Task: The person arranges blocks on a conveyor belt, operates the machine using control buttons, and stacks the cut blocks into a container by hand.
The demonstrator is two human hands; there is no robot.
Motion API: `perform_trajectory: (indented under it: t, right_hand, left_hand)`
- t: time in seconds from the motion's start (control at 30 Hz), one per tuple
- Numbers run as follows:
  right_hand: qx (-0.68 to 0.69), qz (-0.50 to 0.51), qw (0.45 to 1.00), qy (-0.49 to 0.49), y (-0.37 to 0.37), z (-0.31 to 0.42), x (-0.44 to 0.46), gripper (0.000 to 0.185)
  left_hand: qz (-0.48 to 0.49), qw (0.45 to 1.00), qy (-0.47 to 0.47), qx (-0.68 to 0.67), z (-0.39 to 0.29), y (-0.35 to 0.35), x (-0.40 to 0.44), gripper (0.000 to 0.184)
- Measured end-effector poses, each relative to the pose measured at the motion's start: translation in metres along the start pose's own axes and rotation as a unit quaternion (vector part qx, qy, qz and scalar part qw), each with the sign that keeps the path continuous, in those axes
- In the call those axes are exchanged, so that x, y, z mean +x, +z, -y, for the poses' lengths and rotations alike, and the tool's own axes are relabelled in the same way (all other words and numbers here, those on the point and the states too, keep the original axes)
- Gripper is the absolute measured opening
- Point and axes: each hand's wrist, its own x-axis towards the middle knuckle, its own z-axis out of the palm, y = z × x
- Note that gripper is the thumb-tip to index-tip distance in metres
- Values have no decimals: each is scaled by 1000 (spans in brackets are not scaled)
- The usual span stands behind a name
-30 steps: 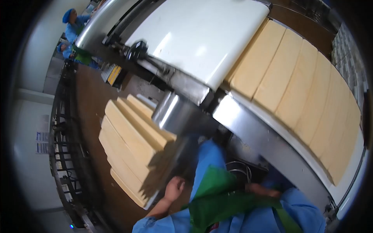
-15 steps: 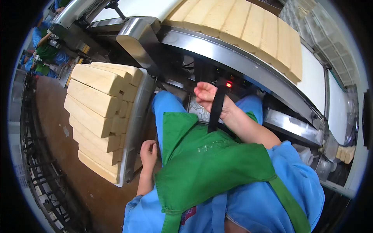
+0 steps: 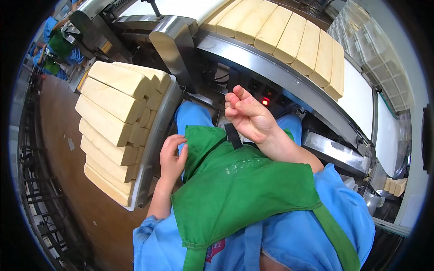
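My right hand (image 3: pixel 251 114) is raised palm up over my lap, loosely curled, the index finger apart from the thumb and nothing held. Just below it a black strap (image 3: pixel 233 136) rises from the green apron (image 3: pixel 239 180). My left hand (image 3: pixel 172 157) is beside the apron's left edge, thumb and fingers apart, holding nothing; whether its fingertips touch the cloth I cannot tell. Left of it, long pale yellow blocks (image 3: pixel 108 108) are stacked in layers in a white tray (image 3: pixel 156 122).
In front of me a row of similar blocks (image 3: pixel 275 34) lies on a steel-edged white conveyor (image 3: pixel 355 106). A red light (image 3: pixel 265 101) glows beneath it. Clear plastic crates (image 3: pixel 370 49) stand at the right. People in blue (image 3: pixel 61 43) work at the far left.
My right hand has come out of the black strap, which has dropped below it. My left hand has moved up toward the apron's edge, its fingers spreading.
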Motion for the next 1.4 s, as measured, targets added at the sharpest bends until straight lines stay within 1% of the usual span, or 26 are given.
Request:
perform_trajectory:
  t: [0.17, 0.23, 0.27, 0.33, 0.37, 0.47, 0.5, 0.7, 0.9, 1.0, 1.1, 1.13, 1.23, 1.27, 1.3, 1.4]
  right_hand:
    - [12, -27, 1000, -9, -2, 1, 9, 35]
    - [19, -13, 1000, -5, -7, 1, 14, 35]
    - [23, -6, 1000, -3, -9, 0, 17, 35]
    - [21, -24, 999, 1, -12, -2, 21, 32]
    - [21, -34, 999, 2, -13, -4, 22, 31]
    - [10, -89, 995, 38, -5, -3, 28, 23]
    - [14, -94, 995, 37, -6, -3, 30, 21]
    - [31, -123, 991, 40, -11, -4, 37, 12]
    - [53, -150, 986, 49, -16, -5, 41, 11]
    - [55, -163, 984, 43, -16, -3, 42, 13]
    - [59, -174, 982, 34, -15, -3, 42, 14]
    - [56, -178, 982, 30, -14, -3, 42, 14]
    - [53, -171, 983, 26, -19, -9, 42, 14]
    - [53, -165, 984, 27, -22, -11, 43, 14]
    - [39, -170, 984, 22, -22, -14, 44, 15]
    - [-14, -169, 984, 50, -27, -21, 51, 17]
  left_hand:
    - [12, 998, 38, -49, -23, 6, 42, 17]
    - [11, 997, 53, -62, -34, 7, 59, 18]
    - [14, 995, 50, -90, -40, 9, 66, 19]
    - [20, 988, 44, -145, -46, 13, 80, 21]
    - [31, 987, 55, -149, -44, 15, 86, 27]
    - [33, 977, 35, -209, -58, 20, 108, 32]
    - [17, 967, 24, -254, -56, 27, 112, 36]
    - [55, 925, -26, -375, -48, 39, 122, 30]
    - [96, 930, -30, -353, -37, 42, 124, 26]
    - [62, 918, -36, -389, -35, 50, 125, 25]
    - [52, 917, -53, -392, -35, 54, 126, 21]
    - [47, 921, -42, -384, -35, 56, 126, 21]
    - [14, 936, -18, -351, -31, 60, 126, 18]
    - [-1, 959, 13, -283, -28, 57, 128, 17]
    - [-15, 964, 20, -264, -28, 55, 128, 17]
    - [-42, 980, 40, -191, -28, 42, 125, 14]
